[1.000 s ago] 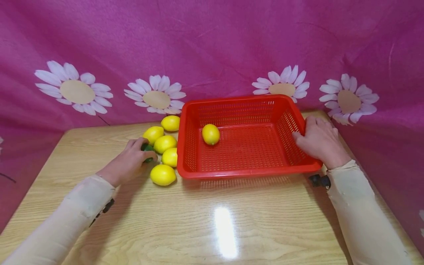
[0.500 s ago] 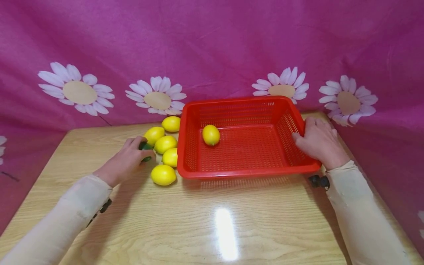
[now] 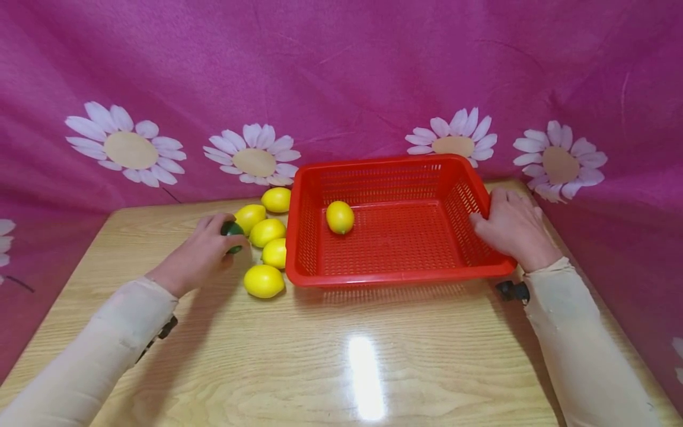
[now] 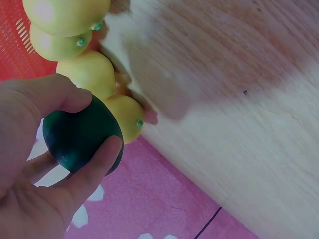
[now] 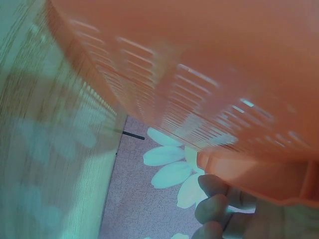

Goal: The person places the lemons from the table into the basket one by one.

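Observation:
My left hand (image 3: 194, 252) pinches a smooth, dark green, egg-shaped fruit (image 4: 79, 132) between thumb and fingertips. Close to its right, several yellow lemons (image 3: 264, 281) lie clustered on the wooden table, some against the left wall of a red plastic basket (image 3: 400, 277). Inside that basket, toward the left, sits a single lemon (image 3: 340, 217). At the opposite end my right hand (image 3: 517, 231) grips the basket's right rim, the thumb over the inner side. In the right wrist view its curled fingers (image 5: 212, 206) show under the outer edge of the rim.
The basket stands near the back of the table (image 3: 299, 367). A pink cloth (image 3: 341, 71) printed with large white daisies hangs behind the table and along its sides. Light reflects off the tabletop in front of the basket.
My left hand has shifted slightly left and back with the green fruit, away from the lemons. The right hand stays on the basket's rim, and the basket has hardly moved.

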The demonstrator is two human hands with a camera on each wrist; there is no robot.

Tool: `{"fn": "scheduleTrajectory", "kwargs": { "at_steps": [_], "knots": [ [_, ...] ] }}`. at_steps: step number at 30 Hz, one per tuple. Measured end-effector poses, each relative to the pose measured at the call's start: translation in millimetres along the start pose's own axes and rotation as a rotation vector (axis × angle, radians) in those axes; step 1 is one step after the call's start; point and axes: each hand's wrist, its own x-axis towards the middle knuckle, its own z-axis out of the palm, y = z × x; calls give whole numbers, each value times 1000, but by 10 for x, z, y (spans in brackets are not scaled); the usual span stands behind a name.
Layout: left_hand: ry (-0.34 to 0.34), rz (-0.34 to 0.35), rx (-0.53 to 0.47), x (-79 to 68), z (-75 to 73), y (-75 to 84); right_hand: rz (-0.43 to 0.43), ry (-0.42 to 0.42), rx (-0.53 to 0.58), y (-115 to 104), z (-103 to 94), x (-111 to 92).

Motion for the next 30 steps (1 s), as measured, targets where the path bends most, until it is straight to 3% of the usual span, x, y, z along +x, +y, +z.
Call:
{"fn": "scheduleTrajectory", "kwargs": {
  "at_steps": [15, 30],
  "knots": [
    [37, 14, 24, 21, -110, 47, 23, -19, 8, -20, -7, -17],
    [99, 77, 73, 88, -205, 133, 21, -4, 20, -7, 5, -21]
  ]
}}
